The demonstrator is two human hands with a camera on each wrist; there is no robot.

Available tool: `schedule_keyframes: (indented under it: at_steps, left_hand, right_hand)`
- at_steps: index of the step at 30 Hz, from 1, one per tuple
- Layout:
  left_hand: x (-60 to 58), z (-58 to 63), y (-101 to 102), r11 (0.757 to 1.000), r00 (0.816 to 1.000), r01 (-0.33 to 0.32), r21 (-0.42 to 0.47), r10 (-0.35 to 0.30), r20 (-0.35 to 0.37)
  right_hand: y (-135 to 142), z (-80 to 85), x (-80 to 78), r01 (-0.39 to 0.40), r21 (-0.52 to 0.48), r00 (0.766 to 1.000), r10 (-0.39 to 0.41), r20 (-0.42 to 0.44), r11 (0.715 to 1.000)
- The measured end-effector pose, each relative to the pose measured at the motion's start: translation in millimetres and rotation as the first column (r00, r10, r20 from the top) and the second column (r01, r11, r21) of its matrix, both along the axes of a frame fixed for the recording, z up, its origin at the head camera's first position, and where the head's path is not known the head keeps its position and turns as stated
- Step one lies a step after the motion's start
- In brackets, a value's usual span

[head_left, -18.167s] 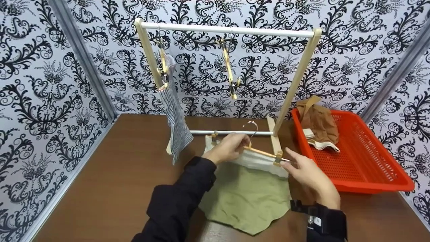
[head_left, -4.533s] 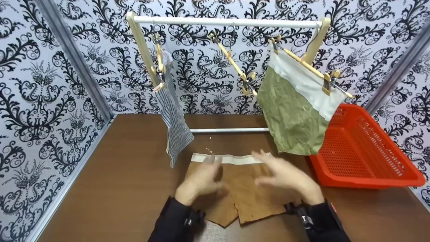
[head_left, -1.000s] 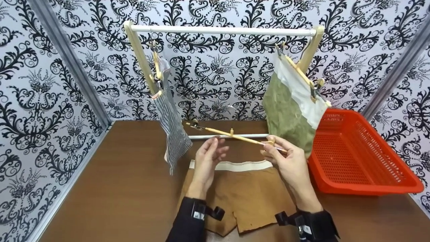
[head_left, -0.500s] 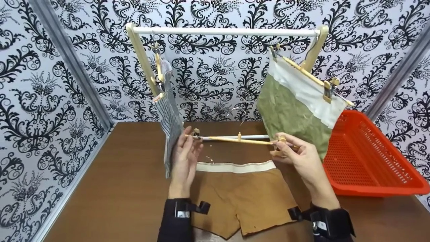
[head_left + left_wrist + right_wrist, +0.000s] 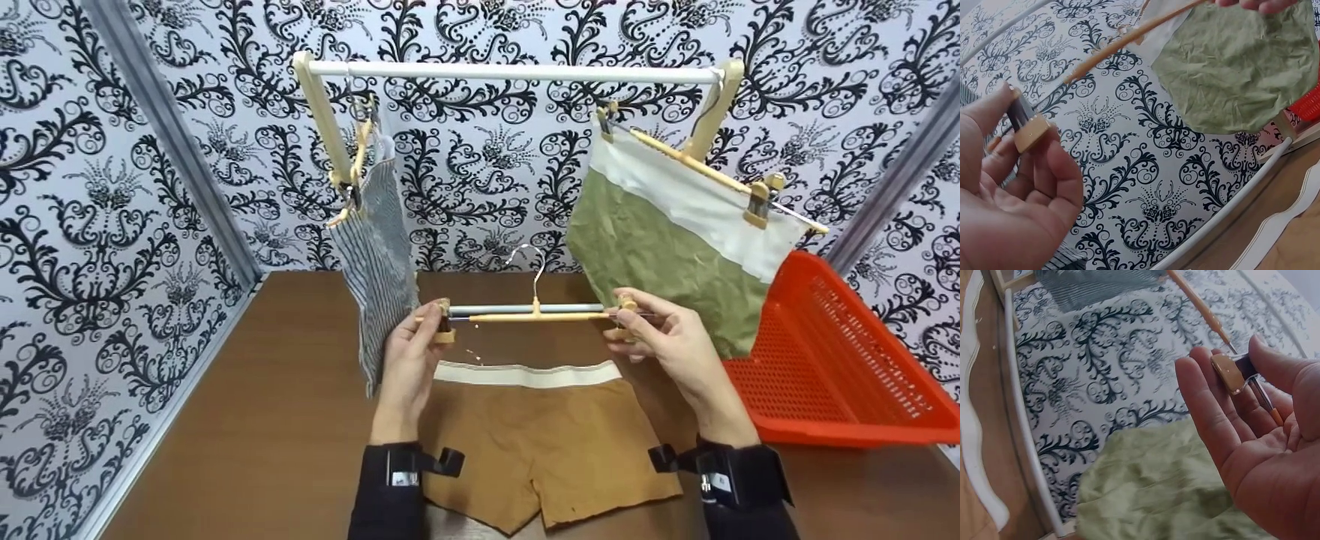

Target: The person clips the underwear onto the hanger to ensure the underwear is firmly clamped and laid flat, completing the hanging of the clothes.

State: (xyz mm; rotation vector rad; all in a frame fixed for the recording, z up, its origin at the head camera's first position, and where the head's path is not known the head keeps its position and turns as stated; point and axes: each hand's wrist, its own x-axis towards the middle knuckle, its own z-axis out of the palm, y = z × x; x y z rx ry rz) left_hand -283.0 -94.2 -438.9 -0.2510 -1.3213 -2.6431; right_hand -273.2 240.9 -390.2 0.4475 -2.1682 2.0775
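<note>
A wooden clip hanger (image 5: pixel 510 318) with a metal hook is held level above brown shorts (image 5: pixel 540 427), which lie flat on the table, white waistband away from me. My left hand (image 5: pixel 409 352) grips the hanger's left end, thumb on the clip (image 5: pixel 1030 132). At the other end, my right hand (image 5: pixel 675 337) pinches the second clip (image 5: pixel 1230 374) between thumb and fingers. Neither clip has cloth in it. Close by the left hand hangs a striped garment (image 5: pixel 382 240); behind the right hand hangs a green garment (image 5: pixel 667 240) with a white band.
A rack with a white top rail (image 5: pixel 517 71) stands across the back of the table, its lower bar behind the hanger. To the right sits a red perforated basket (image 5: pixel 847 433), partly under the green garment. Patterned panels enclose the back and sides.
Earlier the green garment was clipped at the table and now hangs on the rack; the shorts left the basket. The bare hanger came off the rail. Within the last second my left hand gripped it.
</note>
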Motion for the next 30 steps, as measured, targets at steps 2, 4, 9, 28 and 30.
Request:
schedule_keyframes:
  at_steps: [2,4,9,28,30]
  left_hand:
    - [-0.7,-0.6,0,1.0,0.999,-0.015,-0.025,0.016,0.031]
    - [-1.5,-1.3,1,0.998,0.998,-0.031,-0.051,0.034,0.055]
    - [-5.4,-7.1,1,0.995,0.993,-0.047,-0.088,0.056,0.1]
    - [-17.5,-26.4,13,0.964,0.941,-0.247,-0.102,0.264,0.213]
    - [-17.8,-29.5,15,0.959,0.932,-0.253,-0.13,0.278,0.233]
  right_hand:
    - [2,-6.4,-5.7,-0.026,-0.021,0.999,0.026,0.026,0.999]
    - [3,-13.5,-11.2,-0.046,-0.041,0.997,0.048,0.059,0.998]
    - [1,-28.9,-22.4,-0.033,-0.018,0.988,0.036,0.149,0.999]
    - [-6,-46.5,-31.5,0.02,-0.036,0.971,-0.011,0.238,0.999]
    - [-6,-51.6,-33.2,0.015,-0.018,0.969,-0.01,0.247,1.0]
